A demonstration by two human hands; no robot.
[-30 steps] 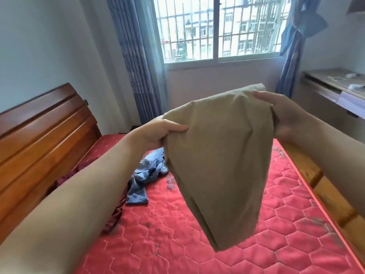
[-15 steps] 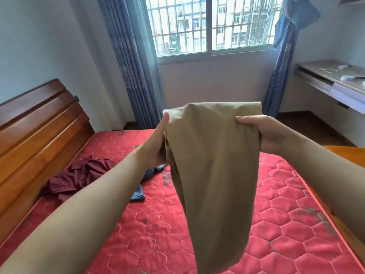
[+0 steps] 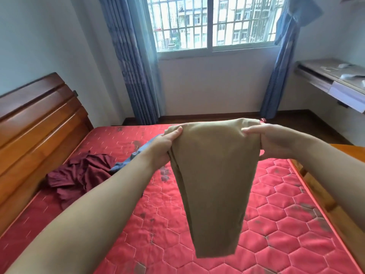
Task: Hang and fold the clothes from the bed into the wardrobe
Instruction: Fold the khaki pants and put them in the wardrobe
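So both hands were up over the bed (image 3: 276, 204): left hand (image 3: 163, 147) and right hand (image 3: 276, 142) each had fingers curled, pinching the top corners of the tan garment (image 3: 213, 184), which hung folded above the mattress.

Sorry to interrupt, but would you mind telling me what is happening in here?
A person is holding up tan trousers over the bed, left hand and right hand each gripping a top corner, so the cloth hangs down. A maroon garment and a blue one lie crumpled near the headboard.
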